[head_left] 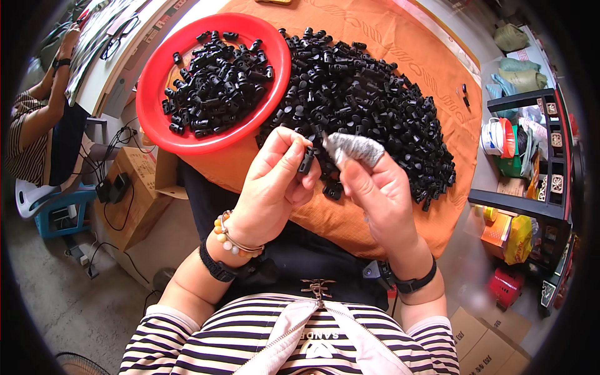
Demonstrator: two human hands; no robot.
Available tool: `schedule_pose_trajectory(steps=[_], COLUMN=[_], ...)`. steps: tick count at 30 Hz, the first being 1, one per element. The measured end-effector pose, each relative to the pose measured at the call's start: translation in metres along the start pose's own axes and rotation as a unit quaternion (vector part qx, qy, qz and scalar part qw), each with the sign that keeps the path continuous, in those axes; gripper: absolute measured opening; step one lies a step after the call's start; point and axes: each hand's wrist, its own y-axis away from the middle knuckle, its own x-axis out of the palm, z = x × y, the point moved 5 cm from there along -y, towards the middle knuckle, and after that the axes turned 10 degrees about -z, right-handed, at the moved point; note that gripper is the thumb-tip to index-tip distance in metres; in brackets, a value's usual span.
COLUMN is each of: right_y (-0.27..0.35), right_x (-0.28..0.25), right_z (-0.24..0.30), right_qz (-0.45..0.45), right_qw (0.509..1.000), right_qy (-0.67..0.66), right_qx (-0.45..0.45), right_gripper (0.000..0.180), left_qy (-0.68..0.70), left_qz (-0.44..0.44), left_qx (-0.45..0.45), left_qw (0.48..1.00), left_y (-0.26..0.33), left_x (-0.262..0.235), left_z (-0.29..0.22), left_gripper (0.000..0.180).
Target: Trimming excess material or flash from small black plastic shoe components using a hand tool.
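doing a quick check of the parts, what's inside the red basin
A loose heap of small black parts lies inside the red basin. The heap hides most of the bottom, so whatever lies under its top pieces can't be seen.

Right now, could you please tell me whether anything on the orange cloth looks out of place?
A few small dark pieces lie on the orange cloth at the right, apart from the black heap, so they look stray.

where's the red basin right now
In the head view, the red basin is at the upper left, immediately left of the pile of black pieces and beyond the left hand.
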Motion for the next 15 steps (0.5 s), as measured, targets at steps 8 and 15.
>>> schedule_pose_trajectory(steps=[8, 15], right_y=[-0.013, -0.021], right_x=[0.01, 0.004], right_z=[0.001, 0.01], right_qz=[-0.029, -0.052], right_qw=[0.997, 0.997], right_qy=[0.001, 0.0], right_qx=[-0.066, -0.052], right_gripper=[0.042, 0.039], left_qy=[-0.001, -0.013], left_qz=[-0.007, -0.013], left_qx=[-0.022, 0.01], left_qw=[1.0, 1.0], left_y=[0.002, 0.002], left_x=[0.007, 0.005], left_z=[0.005, -0.005], left_gripper=[0.011, 0.013])
